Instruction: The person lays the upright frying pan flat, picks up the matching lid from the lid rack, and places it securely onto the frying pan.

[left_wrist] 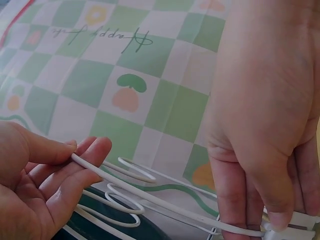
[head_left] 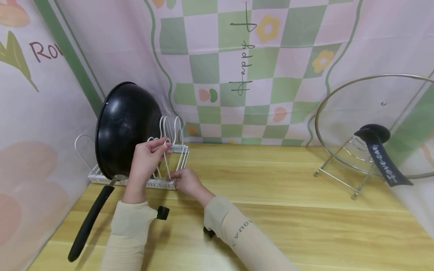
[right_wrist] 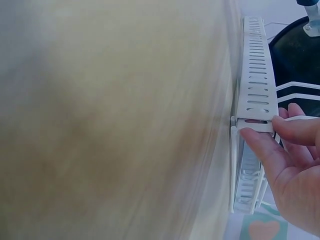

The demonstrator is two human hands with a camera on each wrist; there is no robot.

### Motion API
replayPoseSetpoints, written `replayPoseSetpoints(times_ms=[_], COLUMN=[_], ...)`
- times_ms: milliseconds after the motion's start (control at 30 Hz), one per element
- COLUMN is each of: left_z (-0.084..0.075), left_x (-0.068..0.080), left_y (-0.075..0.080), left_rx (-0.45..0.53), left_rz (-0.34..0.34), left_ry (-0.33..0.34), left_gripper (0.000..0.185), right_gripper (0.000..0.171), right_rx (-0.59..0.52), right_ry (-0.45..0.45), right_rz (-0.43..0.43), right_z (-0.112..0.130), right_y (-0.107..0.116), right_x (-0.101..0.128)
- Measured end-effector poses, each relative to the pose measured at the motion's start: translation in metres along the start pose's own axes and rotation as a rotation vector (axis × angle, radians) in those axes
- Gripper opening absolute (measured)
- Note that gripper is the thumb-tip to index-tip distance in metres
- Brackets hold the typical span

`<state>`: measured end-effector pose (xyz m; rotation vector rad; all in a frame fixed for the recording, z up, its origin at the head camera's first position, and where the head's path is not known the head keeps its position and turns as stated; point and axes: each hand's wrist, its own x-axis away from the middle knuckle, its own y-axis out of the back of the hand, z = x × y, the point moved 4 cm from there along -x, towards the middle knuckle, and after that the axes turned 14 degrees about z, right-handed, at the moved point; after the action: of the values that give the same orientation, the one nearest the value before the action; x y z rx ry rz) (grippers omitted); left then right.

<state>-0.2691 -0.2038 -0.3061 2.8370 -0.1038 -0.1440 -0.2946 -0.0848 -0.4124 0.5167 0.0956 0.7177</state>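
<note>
In the head view a white pan rack (head_left: 159,183) with slotted rails and wire dividers stands at the left of the table. My left hand (head_left: 145,160) pinches the top of one wire divider (head_left: 166,162) between thumb and fingers. Low at the rack's front corner, my right hand (head_left: 188,182) grips the foot of that divider. The right wrist view has the right hand's thumb and fingers (right_wrist: 255,137) on the end of the slotted rail (right_wrist: 257,70). A black wok (head_left: 127,128) rests tilted on its side in the rack, its handle (head_left: 91,222) pointing toward me.
At the right, a glass lid (head_left: 352,98) with a black lettered handle (head_left: 384,162) leans on a metal wire stand (head_left: 339,178). A checkered cloth (head_left: 234,71) hangs behind the wooden table (head_left: 254,173), and another printed cloth (head_left: 34,124) closes the left side.
</note>
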Motion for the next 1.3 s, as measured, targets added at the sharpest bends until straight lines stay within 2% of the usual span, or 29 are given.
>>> replayPoseSetpoints(times_ms=[433, 633, 867, 1300], left_z=[-0.002, -0.001, 0.001, 0.003], left_x=[-0.001, -0.003, -0.005, -0.009], left_y=[-0.005, -0.007, -0.009, -0.014], left_rx=[0.027, 0.036, 0.018, 0.077], left_rz=[0.001, 0.0, -0.002, -0.001], left_ry=[-0.013, -0.016, -0.008, 0.003], left_gripper=[0.034, 0.035, 0.035, 0.036], right_gripper=[0.024, 0.023, 0.023, 0.024], right_rx=[0.016, -0.012, -0.006, -0.015], right_ry=[-0.027, -0.042, -0.028, -0.02], right_rz=[0.016, 0.015, 0.016, 0.043], right_z=[-0.001, -0.002, -0.005, -0.008], right_y=[0.005, 0.007, 0.009, 0.015], right_x=[0.003, 0.004, 0.004, 0.006])
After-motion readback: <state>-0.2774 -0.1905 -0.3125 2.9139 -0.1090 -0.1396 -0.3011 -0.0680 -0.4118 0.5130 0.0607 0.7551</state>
